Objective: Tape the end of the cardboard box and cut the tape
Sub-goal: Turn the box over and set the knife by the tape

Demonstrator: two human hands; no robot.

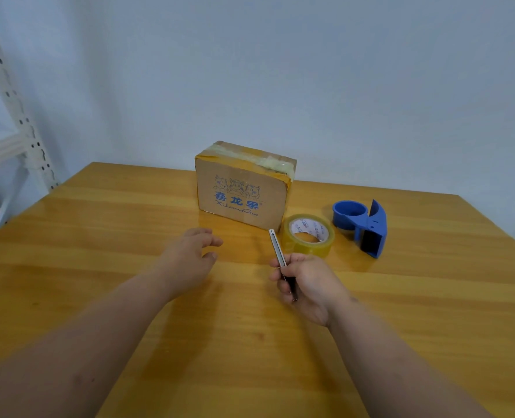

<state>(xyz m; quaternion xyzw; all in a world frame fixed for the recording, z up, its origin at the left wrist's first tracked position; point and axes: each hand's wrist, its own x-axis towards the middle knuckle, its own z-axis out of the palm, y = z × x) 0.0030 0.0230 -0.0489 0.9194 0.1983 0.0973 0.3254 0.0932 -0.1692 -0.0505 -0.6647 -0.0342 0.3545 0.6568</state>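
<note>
Wooden table (99,236): taped cardboard box (244,188), tape roll (307,235), blue dispenser (362,224). Right hand (307,282) grips utility knife (277,251); left hand (190,254) empty, fingers loosely spread.

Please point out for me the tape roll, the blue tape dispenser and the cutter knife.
tape roll (308,235): head view, on its upper flat side.
blue tape dispenser (361,222): head view, on its body.
cutter knife (276,247): head view, on its metal shaft above the right hand (307,285).
</note>
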